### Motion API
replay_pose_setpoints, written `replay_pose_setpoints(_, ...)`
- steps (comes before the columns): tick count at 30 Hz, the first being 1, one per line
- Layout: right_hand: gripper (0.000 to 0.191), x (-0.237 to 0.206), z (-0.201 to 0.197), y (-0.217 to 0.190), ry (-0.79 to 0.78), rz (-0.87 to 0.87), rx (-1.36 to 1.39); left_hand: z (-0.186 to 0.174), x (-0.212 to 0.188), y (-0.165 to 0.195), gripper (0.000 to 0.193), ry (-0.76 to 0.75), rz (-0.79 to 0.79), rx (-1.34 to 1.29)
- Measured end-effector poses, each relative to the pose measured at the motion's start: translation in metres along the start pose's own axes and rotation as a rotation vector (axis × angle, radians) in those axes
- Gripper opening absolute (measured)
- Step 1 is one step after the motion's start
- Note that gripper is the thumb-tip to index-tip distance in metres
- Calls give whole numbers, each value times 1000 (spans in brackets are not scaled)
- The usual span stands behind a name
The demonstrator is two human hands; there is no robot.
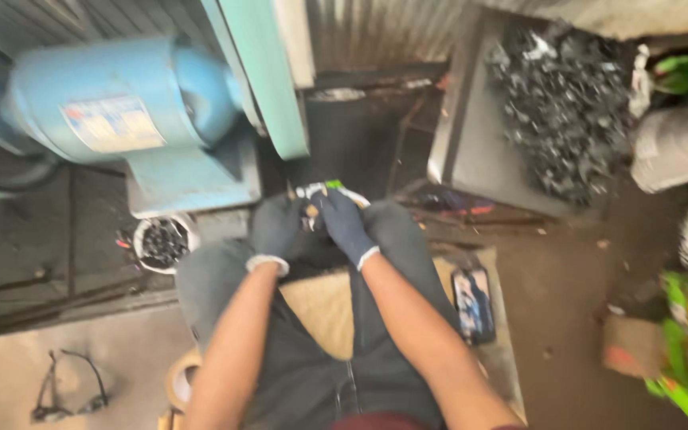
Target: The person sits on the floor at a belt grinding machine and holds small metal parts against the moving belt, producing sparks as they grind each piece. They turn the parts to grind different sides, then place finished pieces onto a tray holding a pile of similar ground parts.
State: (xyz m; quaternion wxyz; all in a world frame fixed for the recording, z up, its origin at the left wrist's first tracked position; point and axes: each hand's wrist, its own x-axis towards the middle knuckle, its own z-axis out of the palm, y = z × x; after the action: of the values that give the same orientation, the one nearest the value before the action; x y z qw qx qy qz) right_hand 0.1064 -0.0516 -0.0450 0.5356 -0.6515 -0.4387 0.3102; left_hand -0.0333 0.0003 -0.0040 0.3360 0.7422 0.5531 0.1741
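Dark gloves on both my hands, and between them, over my knees, I'm gripping a small white piece [322, 193] with a green tip. My left hand [276, 227] closes on it from one side, my right hand [344, 224] pinches it from the other. It's blurred, so I can't tell exactly what it is. I reckon it could slip from the gloved fingertips and drop between my legs. Just left of my knee sits a white cup [164, 241] of dark bits. A blue motor [121, 103] crowds the front left, a tray of black scrap [567, 103] lies right, and a phone [472, 304] rests by my right thigh.
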Motion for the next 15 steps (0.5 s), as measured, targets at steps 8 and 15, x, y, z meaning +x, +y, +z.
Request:
replay_pose_setpoints(8, 27, 45, 40, 39, -155, 12, 49, 10, 31, -1, 36, 190, -210, -228)
replay_pose_setpoints(15, 24, 38, 7, 55, -26, 87, 41, 25, 38, 6, 34, 119, -137, -269)
